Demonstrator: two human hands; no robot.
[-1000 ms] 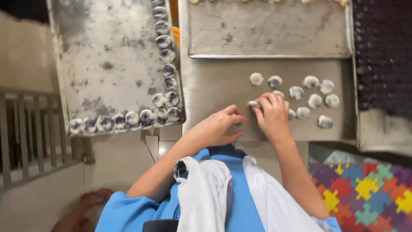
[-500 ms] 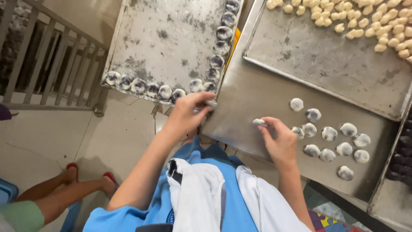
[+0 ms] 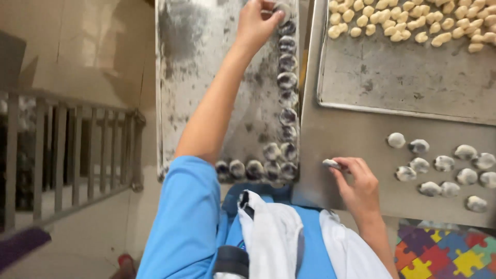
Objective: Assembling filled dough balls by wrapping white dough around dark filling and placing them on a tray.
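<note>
Two trays are worked at once: on the floured tray [image 3: 206, 93], a dark-filled piece [image 3: 283, 9] is apparently pinched by the left hand [image 3: 256, 23], partly cropped; rightward, a pale piece [image 3: 330, 164] is gripped in the right hand [image 3: 361, 188] fingertips on the steel tray [image 3: 351, 134].

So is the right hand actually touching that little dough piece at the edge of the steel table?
Touching. The head view shows the right hand pinching the small dough piece between its fingertips, just above the steel table, with no gap visible.
</note>
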